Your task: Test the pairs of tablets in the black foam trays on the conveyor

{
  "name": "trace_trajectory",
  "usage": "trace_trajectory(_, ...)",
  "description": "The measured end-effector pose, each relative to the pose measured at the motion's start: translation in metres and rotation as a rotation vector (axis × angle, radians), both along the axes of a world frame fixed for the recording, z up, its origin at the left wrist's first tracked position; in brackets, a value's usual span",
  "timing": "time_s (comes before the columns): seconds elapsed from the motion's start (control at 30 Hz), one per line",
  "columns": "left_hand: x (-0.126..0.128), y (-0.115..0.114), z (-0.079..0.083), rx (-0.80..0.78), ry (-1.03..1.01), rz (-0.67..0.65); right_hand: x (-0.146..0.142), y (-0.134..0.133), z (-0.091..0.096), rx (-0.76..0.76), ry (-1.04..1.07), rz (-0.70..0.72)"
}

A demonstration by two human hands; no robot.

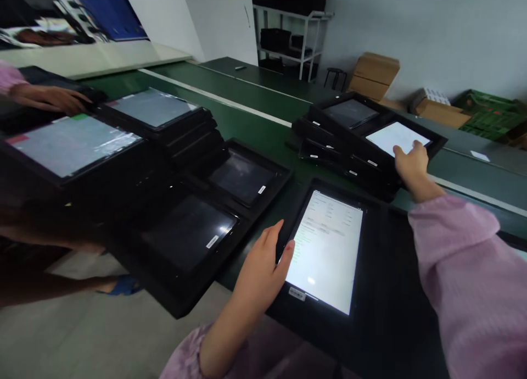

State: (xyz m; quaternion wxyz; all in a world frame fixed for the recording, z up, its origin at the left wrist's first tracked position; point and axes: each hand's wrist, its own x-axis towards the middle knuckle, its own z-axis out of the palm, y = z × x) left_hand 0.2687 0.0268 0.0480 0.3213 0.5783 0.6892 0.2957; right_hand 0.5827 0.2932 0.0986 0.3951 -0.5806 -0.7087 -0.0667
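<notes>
A lit tablet [325, 247] lies in a black tray [382, 291] right in front of me. My left hand [263, 263] rests at its left edge, fingers together and curled on the tablet's side. My right hand [409, 162] reaches forward to a second lit tablet [395, 136] on top of a stack of black trays [349, 154]; its fingers are on that tablet's near edge. A dark tablet [349, 112] lies beside it in the same top tray.
Stacked black trays with dark tablets [242, 176] and film-covered tablets [69, 143] fill the left. Another person's hand [49, 99] rests on a far-left tray. A green conveyor table [255, 121] runs across. Cardboard boxes [374, 74], green crates [489, 112] and a shelf [288, 38] stand behind.
</notes>
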Motion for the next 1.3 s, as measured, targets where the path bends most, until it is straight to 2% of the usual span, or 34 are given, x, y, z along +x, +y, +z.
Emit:
trace_trajectory(0.03,0.0,0.0,0.0,-0.003,-0.007,0.001,-0.012,-0.015,-0.008,-0.014,0.02,-0.007)
trace_trajectory(0.1,-0.001,-0.001,0.0,0.003,-0.019,-0.006,-0.035,-0.062,-0.021,-0.05,0.019,0.069)
trace_trajectory(0.13,-0.001,-0.002,0.0,0.012,-0.023,-0.016,-0.046,-0.094,-0.026,-0.07,-0.008,0.169)
trace_trajectory(0.2,-0.001,-0.003,0.0,0.032,-0.026,-0.031,-0.062,-0.165,-0.029,-0.096,-0.128,0.486)
trace_trajectory(0.3,-0.001,-0.005,0.001,0.046,-0.019,-0.035,-0.075,-0.259,-0.023,-0.179,-0.283,0.66)
trace_trajectory(0.33,0.0,-0.006,0.001,0.044,-0.016,-0.033,-0.077,-0.28,-0.022,-0.22,-0.336,0.693)
trace_trajectory(0.4,0.0,-0.007,0.002,0.037,-0.007,-0.037,-0.08,-0.304,-0.022,-0.244,-0.391,0.729)
trace_trajectory(0.47,0.0,-0.009,0.003,0.027,-0.001,-0.045,-0.081,-0.309,-0.027,-0.248,-0.414,0.714)
trace_trajectory(0.7,-0.002,-0.01,0.004,0.008,-0.029,-0.062,-0.081,-0.291,-0.037,-0.228,-0.37,0.53)
trace_trajectory(0.93,-0.001,-0.01,0.005,0.001,-0.038,-0.056,-0.076,-0.287,-0.033,-0.222,-0.314,0.59)
trace_trajectory(1.13,-0.003,-0.01,0.003,0.029,-0.027,-0.06,-0.077,-0.287,-0.027,-0.263,-0.353,0.764)
trace_trajectory(1.2,-0.004,-0.01,0.003,0.03,-0.027,-0.058,-0.078,-0.287,-0.029,-0.255,-0.365,0.735)
trace_trajectory(1.3,-0.004,-0.011,0.005,0.01,-0.034,-0.051,-0.081,-0.287,-0.033,-0.272,-0.412,0.616)
